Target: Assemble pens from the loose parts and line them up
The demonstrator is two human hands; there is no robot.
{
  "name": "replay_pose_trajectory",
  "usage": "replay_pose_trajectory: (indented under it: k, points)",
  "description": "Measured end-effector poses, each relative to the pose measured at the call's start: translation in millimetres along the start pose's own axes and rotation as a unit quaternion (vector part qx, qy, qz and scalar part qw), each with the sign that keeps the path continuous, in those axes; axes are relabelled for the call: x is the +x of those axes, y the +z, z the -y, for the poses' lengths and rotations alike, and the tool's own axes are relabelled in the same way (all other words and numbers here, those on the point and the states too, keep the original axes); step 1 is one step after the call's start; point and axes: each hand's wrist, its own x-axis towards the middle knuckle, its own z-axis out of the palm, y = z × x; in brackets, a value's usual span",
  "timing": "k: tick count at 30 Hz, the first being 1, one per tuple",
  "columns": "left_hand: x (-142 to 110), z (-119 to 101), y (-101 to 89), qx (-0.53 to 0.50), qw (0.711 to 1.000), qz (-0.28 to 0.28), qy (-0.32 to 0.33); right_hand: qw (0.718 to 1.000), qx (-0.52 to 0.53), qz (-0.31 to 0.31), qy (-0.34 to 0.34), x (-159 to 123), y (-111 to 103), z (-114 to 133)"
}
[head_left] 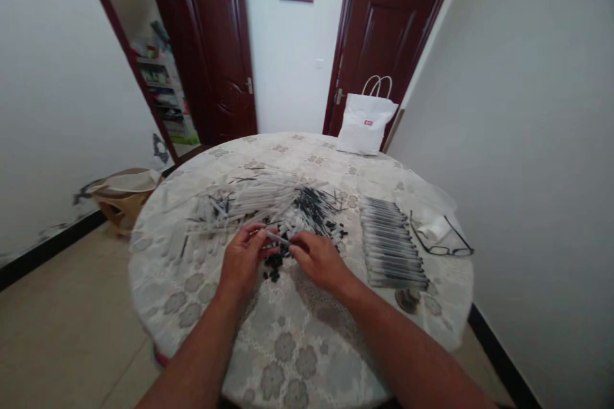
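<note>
My left hand (pixel 244 257) and my right hand (pixel 318 258) meet over the near side of a pile. Between them is a pale, slim pen barrel (pixel 277 238), one end pinched in the left fingers, the other in the right. Just beyond lie many loose white pen barrels (pixel 261 195) and a heap of dark, thin pen parts (pixel 311 204). Small black pieces, perhaps caps or plugs (pixel 274 267), are scattered below and around the hands. To the right, pens with dark ends (pixel 391 239) lie side by side in a long row.
A round table (pixel 288 339) with a flowered cloth carries everything. Black-framed glasses (pixel 441 250), a white roll or tissue (pixel 436 229) and a small dark round object (pixel 407 300) lie at right. A white paper bag (pixel 367 124) stands at the far edge; a stool (pixel 125 195) is at left.
</note>
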Motion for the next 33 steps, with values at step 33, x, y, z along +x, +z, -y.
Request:
replay_pose_trajectory:
  k: [33]
  points:
    - [-4.2, 1.2, -6.9, 0.396, 0.899, -0.097, 0.161, 0.845, -0.495, 0.023, 0.201, 6.2, -178.8, -112.1]
